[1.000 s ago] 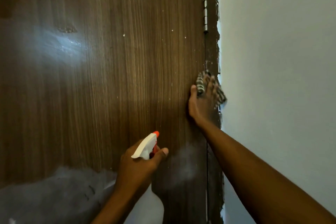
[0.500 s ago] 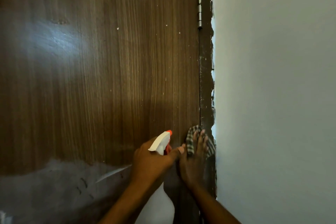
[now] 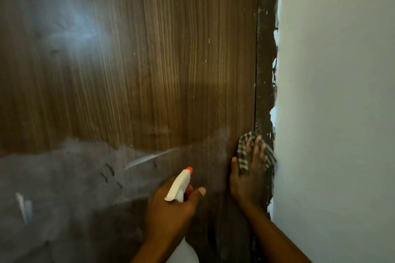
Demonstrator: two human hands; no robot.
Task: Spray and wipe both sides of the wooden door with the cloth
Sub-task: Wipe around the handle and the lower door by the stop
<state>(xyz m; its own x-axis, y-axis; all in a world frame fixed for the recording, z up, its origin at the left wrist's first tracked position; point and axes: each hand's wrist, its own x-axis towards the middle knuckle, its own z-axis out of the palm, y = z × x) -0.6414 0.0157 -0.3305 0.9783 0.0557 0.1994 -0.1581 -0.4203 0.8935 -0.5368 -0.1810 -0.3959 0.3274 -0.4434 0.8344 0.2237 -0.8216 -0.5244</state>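
Cloth [image 3: 243, 152] under right hand [image 3: 248, 181], seemingly flat, against door [image 3: 149, 70]

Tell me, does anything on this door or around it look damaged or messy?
Yes. The white wall meets the dark door frame in a ragged, blotchy edge. White specks dot the wooden door, and its lower part carries a grey haze with short dark marks.

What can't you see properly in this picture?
Head view only:
Spray bottle: its body is hidden behind the left hand and cut off by the bottom edge, so the liquid level is unknown.
Cloth: mostly covered by the right hand; its full size is unclear.
Door: top, bottom and left side run out of frame; its other side is not in view.
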